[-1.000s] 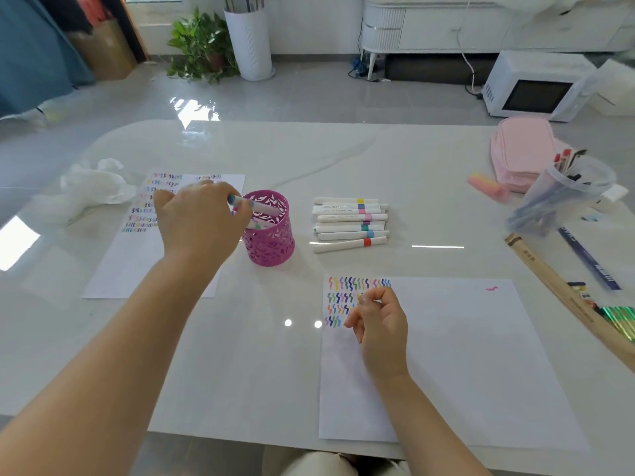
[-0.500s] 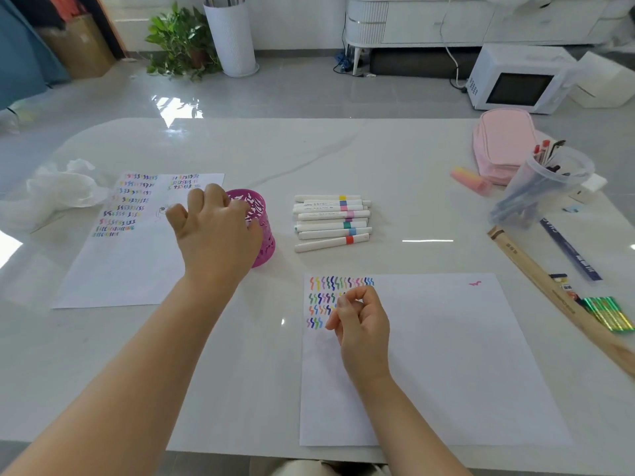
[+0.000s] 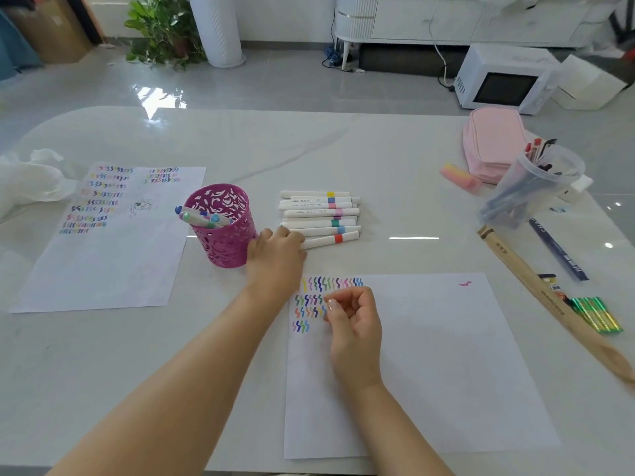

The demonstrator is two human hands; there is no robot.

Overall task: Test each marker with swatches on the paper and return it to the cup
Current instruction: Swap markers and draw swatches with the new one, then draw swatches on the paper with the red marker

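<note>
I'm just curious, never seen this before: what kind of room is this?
Probably a home living or dining room: a white microwave and a potted plant stand on the tiled floor beyond a big table.

Floor (image 3: 275,80): glossy pale grey tile, with a daylight glare (image 3: 158,97) beyond the far left corner of the table (image 3: 309,149), which is white, marble-veined and round-cornered. Beyond the table's far edge stand a cardboard box (image 3: 51,25), a leafy potted plant (image 3: 161,25) and a white ribbed column (image 3: 216,29) at left. At centre is a white legged cabinet (image 3: 412,18) with trailing cables (image 3: 333,56); at right, a white microwave (image 3: 501,80) and a white box (image 3: 584,84) on the floor.
</note>
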